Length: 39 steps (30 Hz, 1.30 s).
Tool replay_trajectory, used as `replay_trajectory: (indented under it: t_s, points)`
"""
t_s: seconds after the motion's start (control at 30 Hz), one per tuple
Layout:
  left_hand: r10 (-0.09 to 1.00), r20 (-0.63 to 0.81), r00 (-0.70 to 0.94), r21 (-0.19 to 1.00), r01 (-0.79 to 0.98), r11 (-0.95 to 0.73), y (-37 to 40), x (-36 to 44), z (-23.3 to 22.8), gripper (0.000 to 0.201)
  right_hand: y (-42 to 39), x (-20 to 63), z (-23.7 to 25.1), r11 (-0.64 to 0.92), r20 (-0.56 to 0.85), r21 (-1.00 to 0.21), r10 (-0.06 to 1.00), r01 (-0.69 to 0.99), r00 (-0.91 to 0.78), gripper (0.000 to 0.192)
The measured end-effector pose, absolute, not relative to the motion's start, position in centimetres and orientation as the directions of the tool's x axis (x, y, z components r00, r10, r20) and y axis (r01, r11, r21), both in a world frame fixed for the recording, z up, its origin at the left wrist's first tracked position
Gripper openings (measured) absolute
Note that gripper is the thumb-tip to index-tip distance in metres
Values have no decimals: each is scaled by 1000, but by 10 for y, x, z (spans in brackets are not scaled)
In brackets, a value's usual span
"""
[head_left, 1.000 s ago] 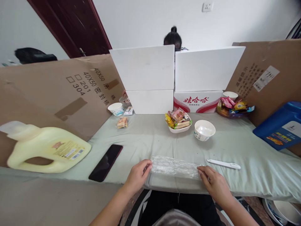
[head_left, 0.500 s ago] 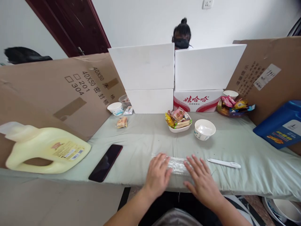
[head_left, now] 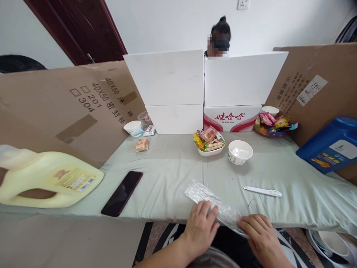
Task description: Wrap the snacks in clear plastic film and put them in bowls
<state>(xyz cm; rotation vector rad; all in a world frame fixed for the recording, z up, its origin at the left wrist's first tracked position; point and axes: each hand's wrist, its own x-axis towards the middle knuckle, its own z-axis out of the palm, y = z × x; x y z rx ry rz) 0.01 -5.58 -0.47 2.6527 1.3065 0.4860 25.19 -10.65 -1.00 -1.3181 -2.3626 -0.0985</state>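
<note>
A crinkled strip of clear plastic film [head_left: 205,191] lies slantwise at the table's front edge, its near end reaching past the edge. My left hand [head_left: 202,225] rests on the middle of the strip from the near side, fingers apart and slightly bent. At the near right end, my right hand [head_left: 258,232] has its fingers closed over the film; its thumb is hidden. To the right of the film lies a white utility knife [head_left: 263,191]. Beyond it stands a white paper bowl [head_left: 240,153] with something clear inside, beside a white dish [head_left: 212,151] heaped with wrapped snacks.
A black phone [head_left: 122,193] and a pale yellow jug [head_left: 75,182] lie on the left. A blue bottle [head_left: 331,145] leans at the right. White boxes [head_left: 175,119] and cardboard panels [head_left: 36,108] wall the table. Behind them is a person [head_left: 221,31].
The plastic film has turned from lying straight across to a slant, its right end pulled toward me. Both hands have come nearer, and my right hand has closed on the film's end.
</note>
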Motion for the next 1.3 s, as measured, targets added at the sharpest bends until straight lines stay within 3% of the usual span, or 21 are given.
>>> replay_trajectory:
  t_s: [0.17, 0.3, 0.4, 0.53, 0.67, 0.77, 0.9, 1.07, 1.17, 1.3]
  points:
    - [647, 214, 732, 376, 549, -746, -60, 9, -7, 49, -109, 258, 21, 634, 375, -351, 770, 689, -517, 27]
    - [537, 165, 828, 448, 422, -788, -53, -6, -2, 54, -98, 268, 47, 506, 322, -585, 862, 634, -390, 18]
    - [545, 133, 828, 548, 397, -736, -50, -11, 3, 63, -74, 255, 63, 346, 223, -711, 937, 612, -270, 16]
    - [621, 100, 778, 649, 422, -633, -48, -8, 4, 76, -20, 217, 58, 237, 161, -781, 970, 578, -180, 29]
    - [695, 61, 716, 759, 419, -498, -46, -11, 1, 104, 29, 190, 29, 168, 161, -682, 984, 712, -78, 32]
    - [723, 16, 691, 816, 408, -409, -45, -16, 2, 104, 43, 180, 8, 162, 188, -611, 981, 775, -57, 31]
    - [720, 60, 692, 817, 380, -433, -45, -17, 5, 80, 38, 172, -9, 189, 225, -513, 971, 837, -82, 31]
    - [805, 330, 493, 777, 343, -528, -37, -12, 9, 27, 31, 169, -17, 260, 292, -423, 946, 868, -141, 29]
    - [770, 459, 443, 657, 414, -630, -17, -10, 12, 22, 30, 170, -19, 304, 348, -397, 923, 866, -165, 28]
    - [734, 447, 511, 502, 536, -679, 12, -8, 7, 15, 29, 171, -20, 382, 425, -372, 880, 846, -210, 27]
